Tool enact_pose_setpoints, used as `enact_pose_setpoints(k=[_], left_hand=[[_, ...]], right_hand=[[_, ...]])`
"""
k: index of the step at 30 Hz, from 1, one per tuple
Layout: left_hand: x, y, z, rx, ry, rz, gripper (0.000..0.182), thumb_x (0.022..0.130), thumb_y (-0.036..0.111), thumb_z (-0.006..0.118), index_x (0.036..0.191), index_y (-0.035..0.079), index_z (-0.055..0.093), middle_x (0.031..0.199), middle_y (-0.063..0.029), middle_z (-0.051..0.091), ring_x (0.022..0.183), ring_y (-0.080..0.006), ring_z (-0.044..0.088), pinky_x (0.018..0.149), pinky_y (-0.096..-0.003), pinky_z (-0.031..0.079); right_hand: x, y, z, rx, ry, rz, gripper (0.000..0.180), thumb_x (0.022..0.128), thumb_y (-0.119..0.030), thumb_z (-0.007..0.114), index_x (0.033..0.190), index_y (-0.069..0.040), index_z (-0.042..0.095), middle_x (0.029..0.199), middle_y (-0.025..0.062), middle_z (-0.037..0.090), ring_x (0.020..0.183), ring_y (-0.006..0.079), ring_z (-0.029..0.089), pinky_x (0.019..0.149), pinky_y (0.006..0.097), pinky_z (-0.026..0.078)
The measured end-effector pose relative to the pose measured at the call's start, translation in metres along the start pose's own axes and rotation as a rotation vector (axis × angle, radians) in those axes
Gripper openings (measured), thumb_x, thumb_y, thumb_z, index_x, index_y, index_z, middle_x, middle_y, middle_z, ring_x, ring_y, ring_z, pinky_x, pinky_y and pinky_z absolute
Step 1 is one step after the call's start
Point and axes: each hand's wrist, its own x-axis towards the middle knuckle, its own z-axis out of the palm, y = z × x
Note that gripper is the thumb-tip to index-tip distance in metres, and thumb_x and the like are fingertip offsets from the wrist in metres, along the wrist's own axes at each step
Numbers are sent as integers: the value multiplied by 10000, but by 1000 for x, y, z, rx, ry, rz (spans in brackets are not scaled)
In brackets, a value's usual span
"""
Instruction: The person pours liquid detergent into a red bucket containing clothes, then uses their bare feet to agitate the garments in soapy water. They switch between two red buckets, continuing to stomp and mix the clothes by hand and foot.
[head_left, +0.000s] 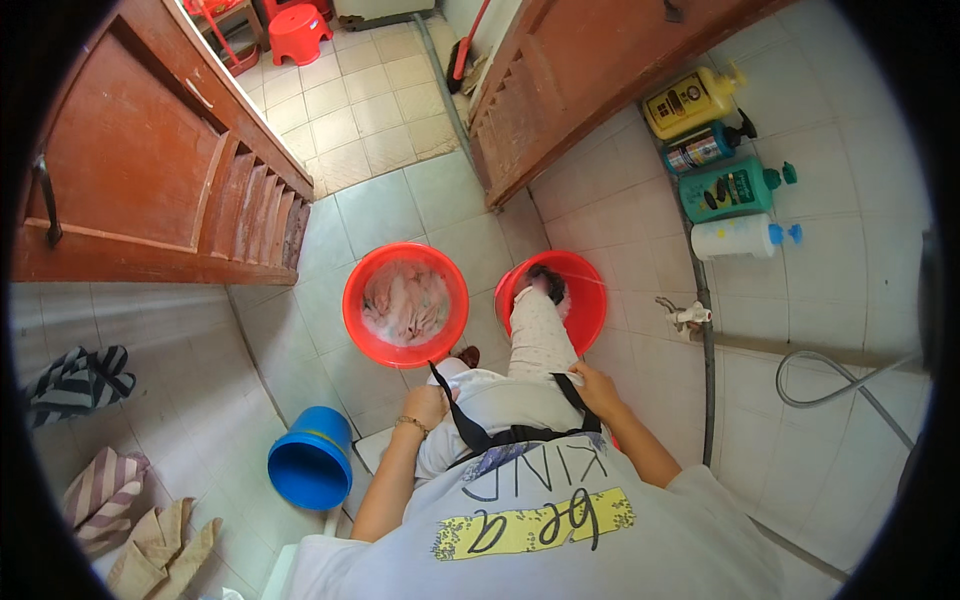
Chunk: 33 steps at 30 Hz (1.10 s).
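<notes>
My left hand (429, 406) is closed on the pale trousers (540, 339) at my left thigh; a bracelet is on that wrist. On the other side, my right hand (595, 388) grips the trousers by the right thigh. Black straps (469, 427) hang at my waist. My right leg reaches over a red bucket (591, 300), where something dark (553, 281) shows past the trouser cuff; whether it is footwear or cloth I cannot tell. Left of it stands a red basin (352, 322) holding wet laundry (406, 304) in sudsy water.
A blue bucket (310, 469) lies tipped at the left. Several pump bottles (727, 187) line the right wall above a tap (690, 316) and grey hose (817, 397). Brown doors (142, 150) flank the doorway, beyond which sits a red stool (298, 34). Cloths (157, 547) hang at left.
</notes>
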Motion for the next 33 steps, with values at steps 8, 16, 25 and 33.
enact_pose_setpoints(k=[8,16,25,33], left_hand=[[6,7,10,39,-41,59,436,797,424,514,728,12,635,696,-236,584,654,-380,579,632,-443,461],[35,34,38,-64,-2,35,456,809,422,508,648,10,613,678,-232,574,653,-391,569,615,-438,453],[16,37,8,36,-138,-36,351,795,366,499,759,47,641,782,-230,597,732,-384,583,676,-445,455],[4,32,26,0,-120,8,276,753,269,516,726,21,634,719,-223,593,703,-369,583,674,-446,461]], right_hand=[[-7,7,-10,-67,273,-195,101,731,-67,504,810,-56,565,753,137,544,826,315,487,701,365,415],[33,81,-13,-191,84,-63,152,758,-167,507,745,-35,582,728,175,583,688,356,546,607,390,422],[12,76,20,-154,186,-51,249,800,-233,526,677,-17,540,685,201,553,672,377,526,606,426,413],[-5,89,26,-137,154,-83,211,794,-210,527,709,-17,529,699,191,552,667,373,516,595,427,402]])
